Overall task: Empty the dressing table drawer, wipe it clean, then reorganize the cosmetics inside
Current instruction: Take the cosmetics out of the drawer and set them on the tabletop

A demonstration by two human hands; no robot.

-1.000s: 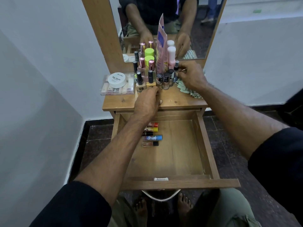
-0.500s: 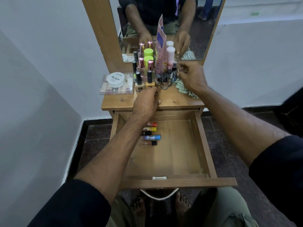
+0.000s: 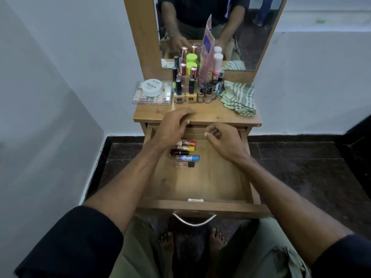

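The wooden drawer [image 3: 202,207] stands pulled out under the dressing table [image 3: 210,116]. Several small cosmetic tubes [image 3: 185,153] lie side by side in a row at the drawer's back left. My left hand [image 3: 174,125] rests on the table's front edge, fingers on top and thumb at the edge. My right hand [image 3: 224,141] hovers over the back of the drawer with fingers curled, thumb and forefinger pinching what looks like a thin stick, hard to make out. A cluster of nail polish and lotion bottles [image 3: 192,87] stands on the tabletop before the mirror.
A green striped cloth [image 3: 239,97] lies bunched at the table's right. A clear box with a white round jar [image 3: 152,90] on it sits at the left. The mirror [image 3: 251,37] rises behind. White walls close in on both sides; my bare feet are under the drawer.
My right hand has left the bottles at the cloth and come down toward me over the back of the drawer. The cloth is now uncovered. My left hand stays at the table edge.
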